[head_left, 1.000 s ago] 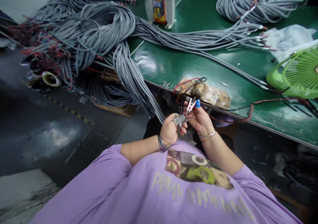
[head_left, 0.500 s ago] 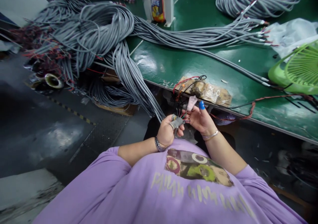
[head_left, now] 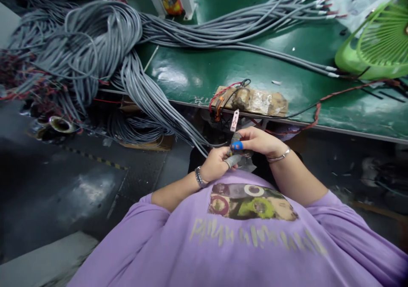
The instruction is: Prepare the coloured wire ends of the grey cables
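Note:
My left hand [head_left: 218, 163], with grey covers on finger and thumb, is closed round the end of a grey cable [head_left: 201, 146] that hangs down from the bench. Its fingertips meet those of my right hand [head_left: 259, 142], which has blue tape on the thumb. The right thumb and forefinger are pinched together at the cable end, and what lies between them is hidden. Just above these fingers stands a small pale strip [head_left: 235, 120] with dark marks and a hole; whether I hold it, I cannot tell.
A big heap of grey cables [head_left: 102, 40] lies on the green bench [head_left: 191, 72], with strands running right. Taped cardboard [head_left: 277, 104] with red and black wires sits at the front edge. A green fan [head_left: 376, 49] stands at the right, beside clear plastic [head_left: 353, 2].
My right hand has turned over and closed, its thumb now at the left hand's fingertips. The thin coloured wires that fanned out there are now covered. The view has shifted slightly.

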### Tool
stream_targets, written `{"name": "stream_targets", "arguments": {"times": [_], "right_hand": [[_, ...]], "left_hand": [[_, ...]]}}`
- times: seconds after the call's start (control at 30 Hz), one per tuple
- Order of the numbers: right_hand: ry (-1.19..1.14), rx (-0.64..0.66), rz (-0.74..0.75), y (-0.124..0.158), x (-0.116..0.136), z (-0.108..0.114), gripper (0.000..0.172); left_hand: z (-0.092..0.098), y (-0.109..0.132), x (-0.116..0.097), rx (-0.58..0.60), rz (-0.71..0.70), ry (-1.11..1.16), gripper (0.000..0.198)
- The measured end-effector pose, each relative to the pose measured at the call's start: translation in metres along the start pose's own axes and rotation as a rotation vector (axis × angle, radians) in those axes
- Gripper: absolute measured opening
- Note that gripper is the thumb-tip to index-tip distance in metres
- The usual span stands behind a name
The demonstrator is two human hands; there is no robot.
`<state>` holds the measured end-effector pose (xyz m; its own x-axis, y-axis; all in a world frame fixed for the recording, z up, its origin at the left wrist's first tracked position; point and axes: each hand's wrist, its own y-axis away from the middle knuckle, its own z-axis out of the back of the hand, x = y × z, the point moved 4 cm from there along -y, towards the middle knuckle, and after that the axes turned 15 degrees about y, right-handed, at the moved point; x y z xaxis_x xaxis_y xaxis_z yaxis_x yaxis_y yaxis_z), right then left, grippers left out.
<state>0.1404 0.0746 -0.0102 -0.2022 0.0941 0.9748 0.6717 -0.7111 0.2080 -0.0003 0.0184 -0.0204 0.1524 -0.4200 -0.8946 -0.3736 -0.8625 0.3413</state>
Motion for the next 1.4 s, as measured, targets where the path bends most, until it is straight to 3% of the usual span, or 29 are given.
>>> {"name": "stream_targets", "arguments": {"times": [0.1, 0.17, 0.3, 0.37, 0.43, 0.57, 0.67, 0.8, 0.9, 1.07, 1.23, 1.4], "right_hand": [[0.114, 0.007, 0.034, 0.002, 0.006, -0.004, 0.034], [0.137, -0.068, 0.046, 0.004, 0.007, -0.003, 0.036], [-0.012, -0.275, -0.009, 0.012, -0.008, -0.001, 0.048], [-0.142, -0.319, -0.054, 0.014, -0.02, -0.006, 0.052], [-0.222, -0.338, -0.034, 0.013, -0.026, -0.014, 0.049], [-0.266, -0.504, 0.035, 0.008, -0.026, -0.023, 0.038], [-0.254, -0.466, 0.045, 0.005, -0.02, -0.025, 0.033], [-0.222, -0.228, 0.037, 0.003, -0.011, -0.032, 0.03], [-0.148, -0.126, 0.06, 0.001, -0.002, -0.038, 0.029], [-0.155, -0.273, 0.062, -0.005, 0.0, -0.039, 0.029], [-0.399, -0.432, -0.081, -0.007, -0.025, -0.035, 0.032], [-0.527, -0.429, -0.148, -0.001, -0.035, -0.032, 0.034]], "left_hand": [[0.001, -0.001, -0.001, 0.048, 0.067, -0.091, 0.029], [0.003, -0.001, -0.002, 0.026, 0.085, -0.068, 0.031], [0.011, -0.004, 0.0, -0.138, 0.023, 0.146, 0.035], [0.014, -0.007, 0.003, -0.21, -0.019, 0.252, 0.038], [0.013, -0.01, 0.008, -0.236, -0.039, 0.313, 0.04], [0.012, -0.015, 0.012, -0.188, -0.036, 0.321, 0.041], [0.017, -0.013, 0.008, -0.102, 0.007, 0.25, 0.041], [0.021, -0.002, 0.001, 0.041, 0.035, 0.021, 0.041], [0.021, 0.004, 0.004, 0.034, 0.0, 0.016, 0.042], [0.024, 0.0, 0.017, -0.145, -0.077, 0.288, 0.04], [0.027, -0.004, 0.02, -0.248, -0.126, 0.422, 0.038], [0.029, -0.004, 0.021, -0.291, -0.144, 0.428, 0.039]]}}
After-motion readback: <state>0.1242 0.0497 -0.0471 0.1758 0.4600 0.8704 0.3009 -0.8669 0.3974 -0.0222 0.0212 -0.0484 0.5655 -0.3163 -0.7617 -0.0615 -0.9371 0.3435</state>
